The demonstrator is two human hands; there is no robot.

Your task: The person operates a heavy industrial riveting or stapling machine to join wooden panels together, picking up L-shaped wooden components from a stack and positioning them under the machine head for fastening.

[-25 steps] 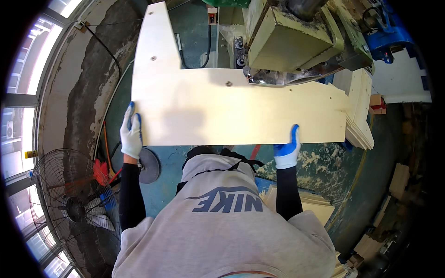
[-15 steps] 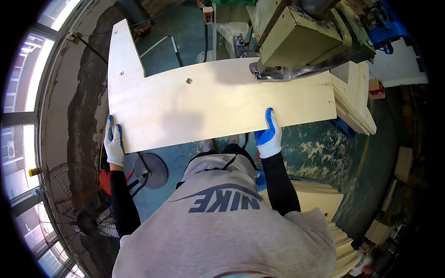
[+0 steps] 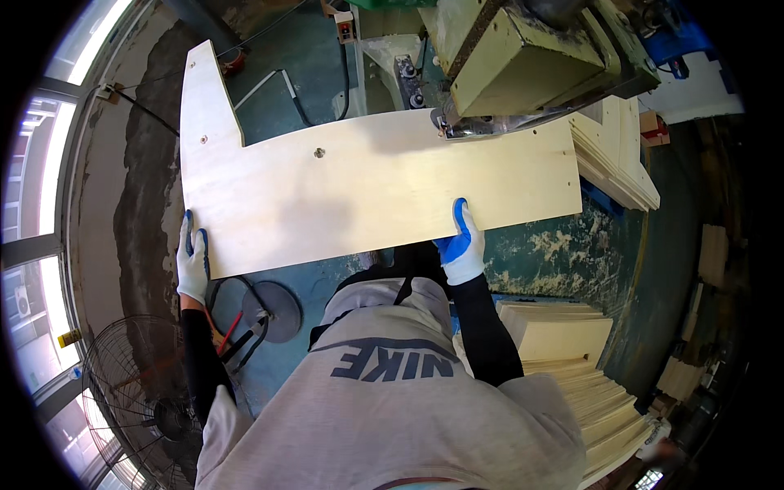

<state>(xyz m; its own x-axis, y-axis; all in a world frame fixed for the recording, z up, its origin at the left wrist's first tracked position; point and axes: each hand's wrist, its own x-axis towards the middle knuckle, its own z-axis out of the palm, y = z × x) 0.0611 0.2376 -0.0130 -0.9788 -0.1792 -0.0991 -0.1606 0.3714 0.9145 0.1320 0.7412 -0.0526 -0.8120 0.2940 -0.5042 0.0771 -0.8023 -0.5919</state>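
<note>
A large, pale plywood panel point(image 3: 384, 184) is stretched out in front of me, with an arm jutting away at its left end and several small holes or metal inserts. My left hand point(image 3: 193, 260), in a white and blue glove, grips its lower left corner. At the near edge, right of the middle, my right hand point(image 3: 463, 249) holds it with the blue thumb on top and the other fingers mostly hidden underneath. The panel's far edge lies under the metal head of a green machine point(image 3: 523, 73), which hides part of that edge.
Similar panels are stacked point(image 3: 608, 159) beyond the panel's right end. More wooden pieces point(image 3: 563, 335) lie in piles at my right side. A wire fan point(image 3: 139, 400) and a round grey base point(image 3: 273, 312) stand at lower left, near the windowed wall.
The panel and both hands have shifted slightly left and nearer in the picture, while the whole view has also moved a little. Both hands keep their grip.
</note>
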